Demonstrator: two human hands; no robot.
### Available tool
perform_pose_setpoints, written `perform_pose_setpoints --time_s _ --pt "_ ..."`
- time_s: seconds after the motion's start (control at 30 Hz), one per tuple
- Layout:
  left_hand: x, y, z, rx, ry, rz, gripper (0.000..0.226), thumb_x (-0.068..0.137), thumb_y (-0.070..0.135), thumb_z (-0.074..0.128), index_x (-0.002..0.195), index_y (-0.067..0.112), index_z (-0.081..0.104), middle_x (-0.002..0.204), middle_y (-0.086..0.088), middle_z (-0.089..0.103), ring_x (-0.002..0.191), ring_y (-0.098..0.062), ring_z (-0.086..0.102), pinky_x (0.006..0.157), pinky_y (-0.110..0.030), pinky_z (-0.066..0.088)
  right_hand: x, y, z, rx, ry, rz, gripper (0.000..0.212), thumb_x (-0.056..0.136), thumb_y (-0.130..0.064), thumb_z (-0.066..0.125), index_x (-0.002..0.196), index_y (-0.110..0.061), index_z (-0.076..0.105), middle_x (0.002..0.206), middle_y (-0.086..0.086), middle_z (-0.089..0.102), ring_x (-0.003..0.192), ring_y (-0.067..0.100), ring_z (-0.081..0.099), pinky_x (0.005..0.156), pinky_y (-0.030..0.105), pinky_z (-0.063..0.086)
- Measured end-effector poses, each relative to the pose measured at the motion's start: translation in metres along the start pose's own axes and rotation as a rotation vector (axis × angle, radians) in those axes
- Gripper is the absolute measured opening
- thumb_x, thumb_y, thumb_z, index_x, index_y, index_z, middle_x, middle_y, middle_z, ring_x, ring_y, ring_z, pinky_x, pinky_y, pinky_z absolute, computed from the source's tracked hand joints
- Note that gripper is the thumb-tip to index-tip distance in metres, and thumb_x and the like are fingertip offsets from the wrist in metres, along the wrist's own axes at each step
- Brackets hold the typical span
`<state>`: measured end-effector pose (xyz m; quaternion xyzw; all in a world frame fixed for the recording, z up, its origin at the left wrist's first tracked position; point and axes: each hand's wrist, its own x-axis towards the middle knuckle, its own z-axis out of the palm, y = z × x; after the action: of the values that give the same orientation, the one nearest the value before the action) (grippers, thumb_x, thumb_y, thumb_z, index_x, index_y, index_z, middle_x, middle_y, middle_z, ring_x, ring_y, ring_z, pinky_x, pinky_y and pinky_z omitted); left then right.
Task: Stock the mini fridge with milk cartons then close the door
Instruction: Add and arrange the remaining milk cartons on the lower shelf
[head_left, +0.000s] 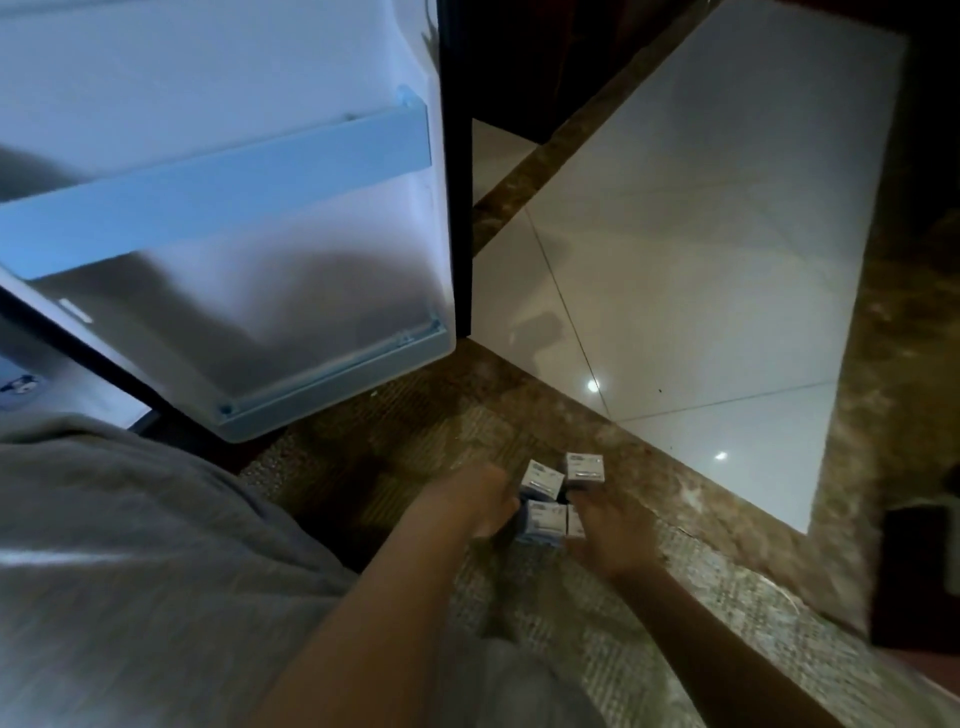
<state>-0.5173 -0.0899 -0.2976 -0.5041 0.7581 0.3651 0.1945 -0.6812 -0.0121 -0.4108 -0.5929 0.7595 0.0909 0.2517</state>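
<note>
Several small white-and-blue milk cartons (563, 493) stand bunched together on the brown patterned floor in the lower middle of the head view. My left hand (475, 499) curls against the left side of the near cartons. My right hand (608, 530) presses on their right side, fingers over the near right carton. The two far cartons (584, 467) stand free behind. The mini fridge door (234, 249) hangs wide open at upper left, its white inner face showing a pale blue shelf rail (218, 182) and a bottom rail. The fridge interior is out of sight.
White glossy tiles (701, 234) fill the right half, bordered by brown marbled strips. A dark object (919, 577) sits at the right edge. My grey clothing (130, 571) fills the lower left. Dark furniture stands behind the door's edge at the top.
</note>
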Motion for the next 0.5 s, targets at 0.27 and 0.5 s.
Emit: perform_pose_setpoints --time_s 0.27,0.5 --pt "0.012 -0.005 0.031 -0.016 -0.083 0.000 0.039 0.099 0.029 0.039 0.131 0.009 0.048 0.138 -0.011 0.048 0.124 -0.026 0.046 0.099 -0.029 0.037 0.007 -0.002 0.026 0.044 -0.028 0.031 0.060 0.094 -0.038 0.048 0.147 -0.024 0.024 0.147 0.009 0.038 0.129 0.030 0.042 0.100 0.040 0.043" --pt "0.021 -0.011 0.050 0.032 -0.117 -0.023 0.040 0.098 0.028 0.041 0.134 0.011 0.044 0.139 -0.011 0.046 0.126 -0.026 0.045 0.099 -0.032 0.037 0.006 0.001 0.029 0.075 0.010 0.003 0.053 0.095 -0.043 0.044 0.144 -0.026 0.031 0.142 0.004 0.045 0.122 0.024 0.050 0.096 0.036 0.045"
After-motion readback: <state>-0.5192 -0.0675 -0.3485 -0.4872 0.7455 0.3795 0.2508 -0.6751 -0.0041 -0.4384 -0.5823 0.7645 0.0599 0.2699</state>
